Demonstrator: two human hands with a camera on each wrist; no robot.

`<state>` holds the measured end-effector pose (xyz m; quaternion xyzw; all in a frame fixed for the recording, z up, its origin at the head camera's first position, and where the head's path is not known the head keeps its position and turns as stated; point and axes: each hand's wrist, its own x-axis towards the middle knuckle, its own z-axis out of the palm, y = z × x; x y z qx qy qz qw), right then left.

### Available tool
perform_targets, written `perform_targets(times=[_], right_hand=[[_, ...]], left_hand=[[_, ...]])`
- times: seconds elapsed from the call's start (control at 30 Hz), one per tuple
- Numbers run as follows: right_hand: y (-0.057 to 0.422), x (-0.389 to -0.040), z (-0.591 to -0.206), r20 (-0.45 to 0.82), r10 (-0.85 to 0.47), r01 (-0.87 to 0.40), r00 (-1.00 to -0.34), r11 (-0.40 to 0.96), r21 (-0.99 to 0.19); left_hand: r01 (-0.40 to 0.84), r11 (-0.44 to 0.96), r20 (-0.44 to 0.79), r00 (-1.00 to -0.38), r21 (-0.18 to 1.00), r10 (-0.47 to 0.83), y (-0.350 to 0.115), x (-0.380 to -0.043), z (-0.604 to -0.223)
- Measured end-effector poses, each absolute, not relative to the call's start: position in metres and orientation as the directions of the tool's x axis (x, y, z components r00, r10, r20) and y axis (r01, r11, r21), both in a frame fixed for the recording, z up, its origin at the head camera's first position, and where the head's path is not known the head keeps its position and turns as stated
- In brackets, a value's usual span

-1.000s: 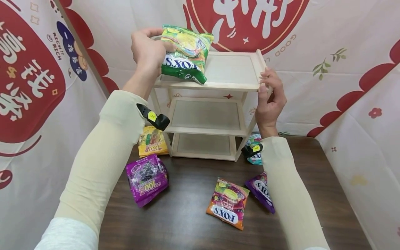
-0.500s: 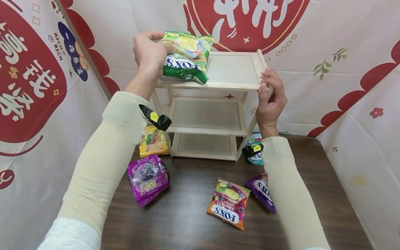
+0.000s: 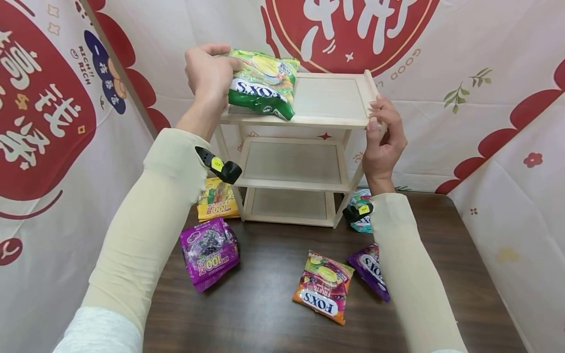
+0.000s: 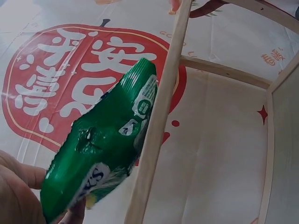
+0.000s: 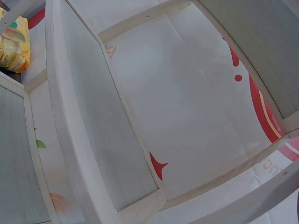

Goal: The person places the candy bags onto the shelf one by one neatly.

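Observation:
A green and yellow FOX'S candy bag (image 3: 265,84) is at the left part of the top tier of a three-tier wooden shelf rack (image 3: 331,95). My left hand (image 3: 209,73) pinches the bag by its left side, thumb in front. In the left wrist view, the bag's green underside (image 4: 103,135) tilts against the front rail (image 4: 161,112); whether its weight rests on the tier cannot be told. My right hand (image 3: 385,135) grips the rack's top right front corner between thumb and fingers. The right wrist view takes in the lower tiers (image 5: 103,107), without the hand.
On the dark table (image 3: 265,294) lie a purple grape candy bag (image 3: 209,255), a yellow candy bag (image 3: 217,200), an orange FOX'S bag (image 3: 324,288) and a purple FOX'S bag (image 3: 371,269). A teal bag (image 3: 361,223) is partly behind the right wrist. Printed cloth (image 3: 441,147) surrounds the table.
The left hand has lowered the green candy bag slightly, and the bag's top has tipped down toward the tier. The right hand has stayed on the rack's corner.

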<state>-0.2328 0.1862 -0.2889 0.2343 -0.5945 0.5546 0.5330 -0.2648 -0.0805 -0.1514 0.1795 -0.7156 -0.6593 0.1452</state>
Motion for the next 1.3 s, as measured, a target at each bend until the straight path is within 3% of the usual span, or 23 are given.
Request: perform_targets(times=[0.27, 0.43, 0.6, 0.73, 0.93, 1.1, 1.3], right_hand=[[0.186, -0.233, -0.289, 0.892, 0.313, -0.860, -0.327, 0.292, -0.418], [0.186, -0.232, -0.290, 0.890, 0.316, -0.858, -0.328, 0.294, -0.421], [0.186, -0.232, -0.290, 0.890, 0.318, -0.862, -0.326, 0.287, -0.418], [0.185, -0.232, -0.289, 0.892, 0.317, -0.861, -0.323, 0.293, -0.416], [0.186, -0.233, -0.289, 0.892, 0.321, -0.864, -0.320, 0.288, -0.413], [0.186, -0.233, -0.289, 0.895, 0.314, -0.868, -0.317, 0.284, -0.408], [0.187, -0.234, -0.289, 0.895, 0.313, -0.864, -0.317, 0.294, -0.409]], left_hand=[[0.022, 0.204, 0.126, -0.849, 0.979, -0.512, -0.086, -0.256, -0.138], [0.101, 0.338, 0.260, -0.845, 0.936, -0.467, -0.080, -0.248, -0.134], [0.191, 0.498, 0.389, -0.859, 0.846, -0.333, -0.067, -0.242, -0.138], [0.276, 0.640, 0.449, -0.885, 0.717, -0.121, -0.054, -0.236, -0.143], [0.378, 0.835, 0.419, -0.886, 0.400, 0.200, -0.041, -0.229, -0.147], [0.367, 0.906, 0.322, -0.901, 0.210, 0.290, -0.040, -0.228, -0.150], [0.378, 0.916, 0.223, -0.912, 0.131, 0.345, -0.044, -0.229, -0.155]])
